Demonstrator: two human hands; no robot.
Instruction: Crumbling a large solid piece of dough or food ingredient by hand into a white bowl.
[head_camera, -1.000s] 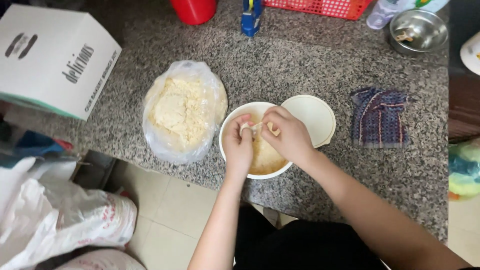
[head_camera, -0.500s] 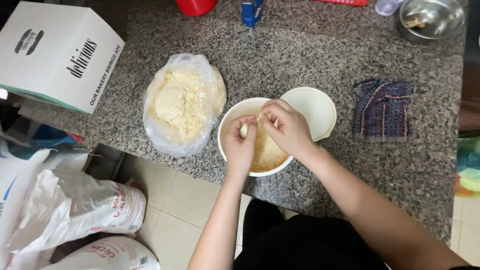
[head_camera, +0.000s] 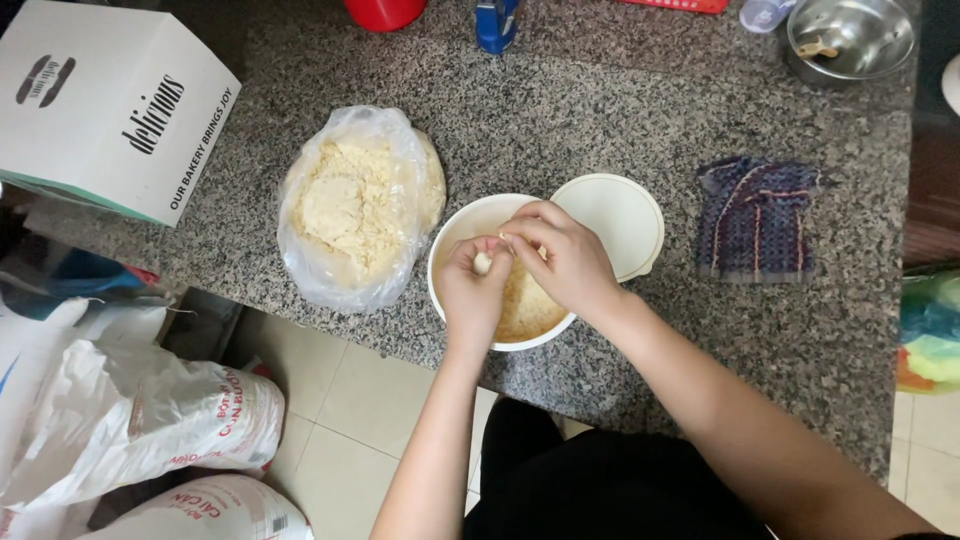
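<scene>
A: Starting at the left, what stood on the speckled grey granite counter (head_camera: 640, 110)?

B: A white cardboard box (head_camera: 105, 105) sat at the far left corner. Right of it lay an open clear plastic bag of pale crumbly dough (head_camera: 355, 205), just beside the round white plastic bowl (head_camera: 462, 225) near the counter's near edge.

A: And the hands?

B: Both were over that bowl. The left hand (head_camera: 475, 285) was curled shut around a small pale lump of dough (head_camera: 483, 262), and the right hand (head_camera: 565, 258) pinched at the same lump with its fingertips, so the two hands touched. More yellowish crumbly mix lay in the bowl beneath them.

A: What was to the right?

B: A round white plastic lid (head_camera: 610, 220) lay touching the bowl's far right rim, and a dark blue checked cloth (head_camera: 757, 215) sat well apart from it. A steel bowl (head_camera: 850, 40) stood at the far right corner.

A: What could have gone wrong?

B: I judged the bowl the main risk: it sat close to the near edge, so a downward press from both hands could have tipped or slid it off. The crumbly lump could also have broken apart under a hard pinch, and crumbs could have dropped past the rim onto the floor tiles (head_camera: 350, 400).
</scene>
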